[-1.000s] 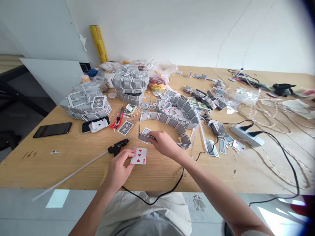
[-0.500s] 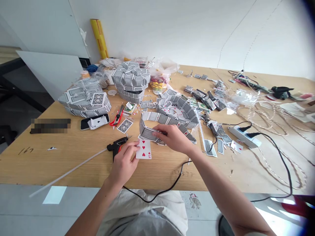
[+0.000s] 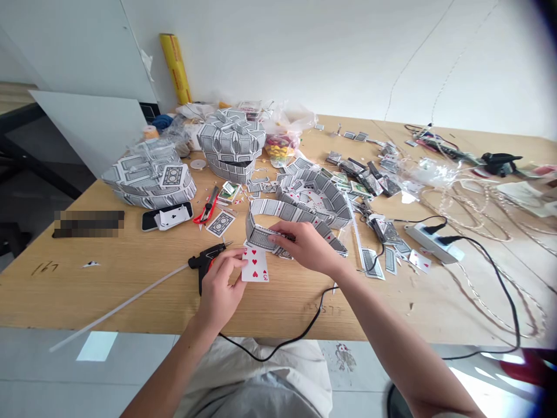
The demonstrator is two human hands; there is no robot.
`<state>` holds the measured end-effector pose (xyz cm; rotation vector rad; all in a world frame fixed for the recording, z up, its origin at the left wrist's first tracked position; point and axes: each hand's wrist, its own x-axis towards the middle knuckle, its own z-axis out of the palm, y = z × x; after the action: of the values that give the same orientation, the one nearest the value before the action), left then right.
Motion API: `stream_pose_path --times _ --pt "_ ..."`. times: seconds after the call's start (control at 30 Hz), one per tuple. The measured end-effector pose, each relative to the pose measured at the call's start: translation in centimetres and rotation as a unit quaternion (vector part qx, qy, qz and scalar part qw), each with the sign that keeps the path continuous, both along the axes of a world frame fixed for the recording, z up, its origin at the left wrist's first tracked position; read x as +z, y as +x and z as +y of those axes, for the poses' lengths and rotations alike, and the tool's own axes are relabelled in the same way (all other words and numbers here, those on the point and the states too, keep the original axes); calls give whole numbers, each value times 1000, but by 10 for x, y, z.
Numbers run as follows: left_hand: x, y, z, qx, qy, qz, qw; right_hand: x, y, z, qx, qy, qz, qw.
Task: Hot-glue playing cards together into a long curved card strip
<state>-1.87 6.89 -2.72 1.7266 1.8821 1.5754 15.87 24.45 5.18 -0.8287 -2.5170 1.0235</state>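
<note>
My left hand (image 3: 224,281) pinches the left edge of a three of hearts card (image 3: 256,266), held face up near the table's front. Just right of it, my right hand (image 3: 300,244) is closed on the lower front of a curved strip of folded cards (image 3: 278,210). A dark thing shows partly between the right fingers, too hidden to name. The card's top edge lies close below the strip. Left of my left hand is a black glue gun (image 3: 204,259) with a long white stick in it. Behind the strip stands a heart-like ring of cards (image 3: 324,194).
Two boxes made of cards (image 3: 150,177) (image 3: 232,142) stand at the back left. Red cutters (image 3: 209,206), a phone (image 3: 150,219) and a loose card (image 3: 221,223) lie in front. A power strip (image 3: 433,242), cords and card scraps are at the right.
The three of hearts has tilted very slightly in my left hand. Otherwise both hands and the strip look almost the same.
</note>
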Motion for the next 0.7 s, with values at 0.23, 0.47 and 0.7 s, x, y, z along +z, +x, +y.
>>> stream_pose_path --times 0.23,0.47,0.7 --pt "-6 12 3 19 -57 -324 944 -1 -1 -2 -4 0 6 1000" --pt "-6 9 7 -4 -108 -487 867 -3 -2 -5 11 1 12 1000" --pt "3 14 5 -17 -107 -620 777 -8 -3 -12 12 12 9 1000"
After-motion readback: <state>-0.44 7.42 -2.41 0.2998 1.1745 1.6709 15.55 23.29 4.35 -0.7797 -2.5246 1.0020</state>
